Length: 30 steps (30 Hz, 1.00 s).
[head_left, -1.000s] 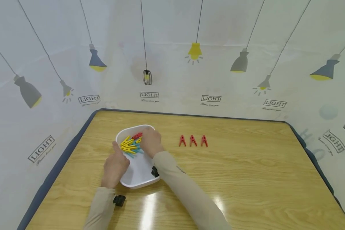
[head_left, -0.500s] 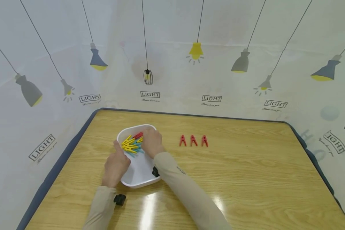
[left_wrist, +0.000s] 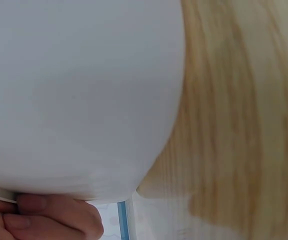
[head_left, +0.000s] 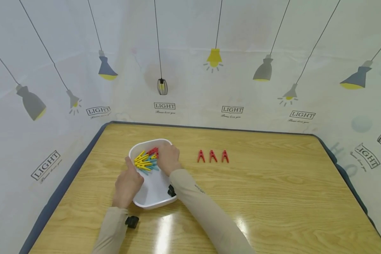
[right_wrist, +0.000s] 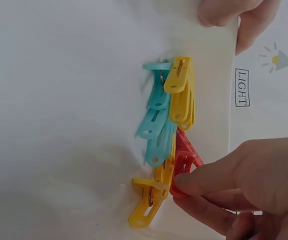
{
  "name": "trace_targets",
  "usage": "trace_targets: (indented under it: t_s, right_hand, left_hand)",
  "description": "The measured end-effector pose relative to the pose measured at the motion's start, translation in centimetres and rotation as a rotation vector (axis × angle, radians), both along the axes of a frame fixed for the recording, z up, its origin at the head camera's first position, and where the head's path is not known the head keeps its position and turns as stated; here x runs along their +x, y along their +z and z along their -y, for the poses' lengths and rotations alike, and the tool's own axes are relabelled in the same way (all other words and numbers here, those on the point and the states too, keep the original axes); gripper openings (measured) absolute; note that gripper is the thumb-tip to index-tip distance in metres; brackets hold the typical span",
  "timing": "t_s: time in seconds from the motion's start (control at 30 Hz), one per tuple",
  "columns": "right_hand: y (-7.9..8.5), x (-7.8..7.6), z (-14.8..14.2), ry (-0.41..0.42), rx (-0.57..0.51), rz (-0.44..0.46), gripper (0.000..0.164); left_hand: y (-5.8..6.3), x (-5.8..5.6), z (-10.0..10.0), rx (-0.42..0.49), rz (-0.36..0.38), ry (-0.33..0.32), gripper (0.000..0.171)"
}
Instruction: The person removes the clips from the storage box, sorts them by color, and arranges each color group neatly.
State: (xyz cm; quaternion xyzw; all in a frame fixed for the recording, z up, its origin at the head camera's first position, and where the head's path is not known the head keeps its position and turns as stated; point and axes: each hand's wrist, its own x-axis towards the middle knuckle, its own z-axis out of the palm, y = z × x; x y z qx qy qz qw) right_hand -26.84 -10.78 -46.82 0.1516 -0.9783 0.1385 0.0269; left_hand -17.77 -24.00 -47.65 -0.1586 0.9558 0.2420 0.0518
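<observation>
A white plastic tub (head_left: 153,192) holds yellow clothespins (head_left: 142,162), blue clothespins (right_wrist: 157,135) and red ones, heaped toward its far end. My left hand (head_left: 128,184) grips the tub's left rim, thumb inside and fingers outside; in the left wrist view, curled fingers (left_wrist: 59,217) lie against the outer wall. Inside the tub, my right hand (head_left: 168,158) pinches a red clothespin (right_wrist: 185,162) between thumb and fingers, beside the heap. More red shows under the right palm, too hidden to name. On the table, right of the tub, stand three red clothespins (head_left: 213,156) in a row.
The wooden table (head_left: 273,190) stretches to the right of the tub and toward the front. A dark blue edge strip (head_left: 209,128) borders it, with a white lamp-printed curtain (head_left: 190,70) behind. A small black wrist camera (head_left: 132,222) sits at the left wrist.
Both hands stay at the tub. Some red now shows by the right fingertips, where a yellow clothespin showed more fully before. The three clothespins on the table have not moved.
</observation>
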Motion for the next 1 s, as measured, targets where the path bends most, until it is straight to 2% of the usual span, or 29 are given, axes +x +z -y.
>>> trace_targets:
  t_s: [0.17, 0.3, 0.57, 0.77, 0.87, 1.0]
  right_hand:
    - [-0.1, -0.2, -0.4, -0.017, -0.064, 0.018, 0.01]
    - [0.0, -0.6, -0.7, -0.023, -0.141, 0.069, 0.01]
    - [0.6, -0.9, -1.4, -0.029, -0.306, 0.132, 0.007]
    - [1.3, -0.7, -2.0, -0.045, -0.393, 0.255, 0.008]
    - [1.6, -0.6, -2.3, -0.036, -0.45, 0.295, 0.009]
    - [2.0, -0.9, -2.6, -0.003, -0.538, 0.307, 0.009]
  left_hand:
    - [-0.1, 0.1, 0.0, -0.005, -0.018, -0.007, 0.086]
    - [-0.1, 0.1, 0.0, -0.009, -0.02, -0.01, 0.086]
    - [0.1, 0.1, -0.1, 0.001, 0.004, -0.002, 0.088]
    - [-0.4, 0.5, -0.2, 0.017, 0.012, -0.008, 0.087]
    - [-0.5, 0.6, -0.2, 0.008, 0.007, -0.011, 0.086]
    - [-0.2, 0.2, -0.2, -0.009, 0.012, -0.004, 0.088]
